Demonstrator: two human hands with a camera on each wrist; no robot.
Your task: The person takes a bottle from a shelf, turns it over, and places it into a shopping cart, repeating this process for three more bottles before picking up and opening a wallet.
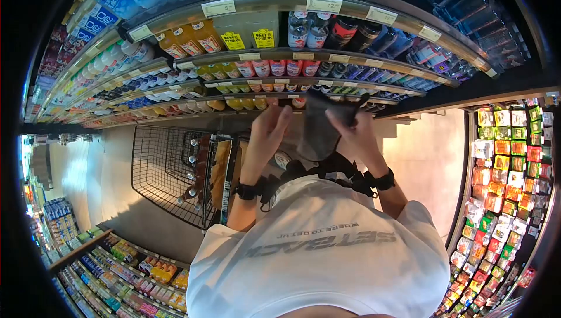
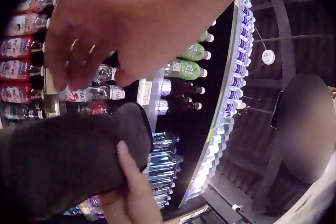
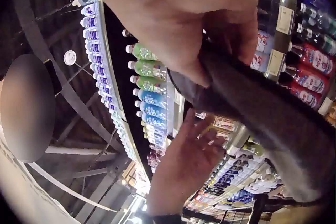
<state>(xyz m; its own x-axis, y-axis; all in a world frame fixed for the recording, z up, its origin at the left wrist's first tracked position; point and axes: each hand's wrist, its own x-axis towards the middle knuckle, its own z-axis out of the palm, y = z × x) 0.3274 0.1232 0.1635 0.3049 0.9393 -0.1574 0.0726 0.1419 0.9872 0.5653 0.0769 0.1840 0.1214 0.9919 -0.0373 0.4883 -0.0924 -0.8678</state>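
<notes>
A dark grey, soft-looking item (image 1: 318, 128) hangs in front of the person's body, its upper part pinched by the right hand (image 1: 357, 134). In the right wrist view the right hand (image 3: 184, 24) has thumb and fingers round one end of the dark item (image 3: 273, 119). The left hand (image 1: 269, 137) is to the left of it, fingers loosely extended and holding nothing. In the left wrist view the left hand (image 2: 121, 29) is above the dark item (image 2: 63, 155), apart from it. What the item is, I cannot tell.
Drink shelves (image 1: 263, 55) stretch across the front. A black wire shopping cart (image 1: 169, 169) with bottles and a cardboard piece (image 1: 220, 169) stands at the left. Snack packets (image 1: 502, 183) hang on a rack at the right; another shelf (image 1: 134, 259) is behind left.
</notes>
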